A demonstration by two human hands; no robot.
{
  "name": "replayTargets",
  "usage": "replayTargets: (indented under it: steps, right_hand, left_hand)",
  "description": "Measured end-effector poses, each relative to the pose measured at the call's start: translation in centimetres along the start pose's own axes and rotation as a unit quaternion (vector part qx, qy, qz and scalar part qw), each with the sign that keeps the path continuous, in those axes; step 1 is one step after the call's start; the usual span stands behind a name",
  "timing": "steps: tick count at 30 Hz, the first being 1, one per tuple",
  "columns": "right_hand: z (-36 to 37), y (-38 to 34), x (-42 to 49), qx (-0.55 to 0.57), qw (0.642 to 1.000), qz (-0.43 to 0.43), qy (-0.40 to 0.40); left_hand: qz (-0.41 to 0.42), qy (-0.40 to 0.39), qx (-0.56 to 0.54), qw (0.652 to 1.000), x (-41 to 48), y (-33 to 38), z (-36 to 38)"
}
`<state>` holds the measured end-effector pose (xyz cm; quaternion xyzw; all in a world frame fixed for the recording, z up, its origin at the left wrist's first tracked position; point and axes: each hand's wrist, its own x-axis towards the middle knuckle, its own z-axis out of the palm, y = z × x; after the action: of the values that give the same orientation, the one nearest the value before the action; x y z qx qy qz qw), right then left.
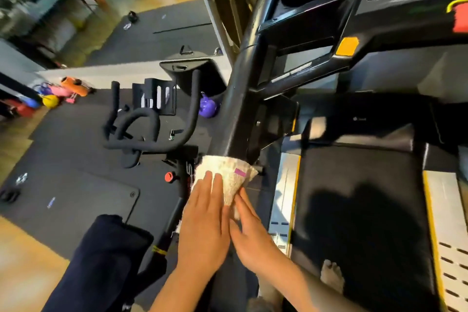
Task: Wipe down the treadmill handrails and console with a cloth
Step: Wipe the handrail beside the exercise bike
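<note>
A white terry cloth (229, 175) with a small purple tag is wrapped over the near end of the treadmill's black left handrail (243, 99). My left hand (202, 220) lies flat on the cloth with straight fingers, pressing it onto the rail from the left. My right hand (250, 230) presses the cloth's lower edge from the right, fingers also extended. The handrail runs up and away to the black console (374, 5), which has a cup holder, a row of buttons and a red safety clip at the right edge.
The treadmill belt (354, 210) with yellow-edged side rails lies to the right; a bare foot (331, 276) stands on it. A black spin bike (152, 129) stands close on the left. A purple kettlebell (207, 109) and coloured weights (63, 94) sit on the floor mats.
</note>
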<state>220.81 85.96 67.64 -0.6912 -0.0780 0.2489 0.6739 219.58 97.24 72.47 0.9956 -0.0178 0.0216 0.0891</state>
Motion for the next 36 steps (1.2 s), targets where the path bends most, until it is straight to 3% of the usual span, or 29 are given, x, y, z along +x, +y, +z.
replayTargets:
  steps: [7,11,19,22,24,27,30,33,36]
  right_hand:
    - [-4.5,-3.0,4.3,0.004,0.998,0.043,0.049]
    - [-2.9,-1.6,3.5,0.05,0.997,0.046,0.023]
    - [-4.1,-1.9,5.4,-0.037,0.998,0.037,0.029]
    - [-5.6,-3.5,7.1,-0.041,0.997,0.035,0.056]
    - [-5.8,-4.3,7.6,-0.041,0.995,0.022,0.087]
    - [-4.2,-5.2,7.3,0.012,0.987,-0.059,0.148]
    - [-2.3,-5.4,7.8,0.03,0.979,-0.104,0.172]
    - [-3.2,-5.8,9.4,0.018,0.985,-0.046,0.164]
    - [-5.1,-6.5,11.3,0.009,0.987,0.041,0.155]
  left_hand:
    - [-0.016,-0.039,-0.052,0.998,7.3,0.8,-0.1]
    - [0.008,-0.029,-0.055,0.998,5.1,0.4,-0.1]
    - [0.058,-0.03,-0.026,0.998,7.9,0.3,0.0]
    - [0.055,-0.042,-0.076,0.995,11.0,0.3,-0.2]
    - [0.037,-0.041,-0.164,0.985,12.0,0.1,-0.5]
    - [-0.03,-0.01,-0.332,0.943,11.7,0.2,-0.8]
    - [-0.077,0.085,-0.333,0.936,11.2,1.5,-0.8]
    - [-0.042,0.159,-0.276,0.947,11.2,1.9,-0.6]
    - [0.004,0.168,-0.238,0.956,11.3,1.6,-0.4]
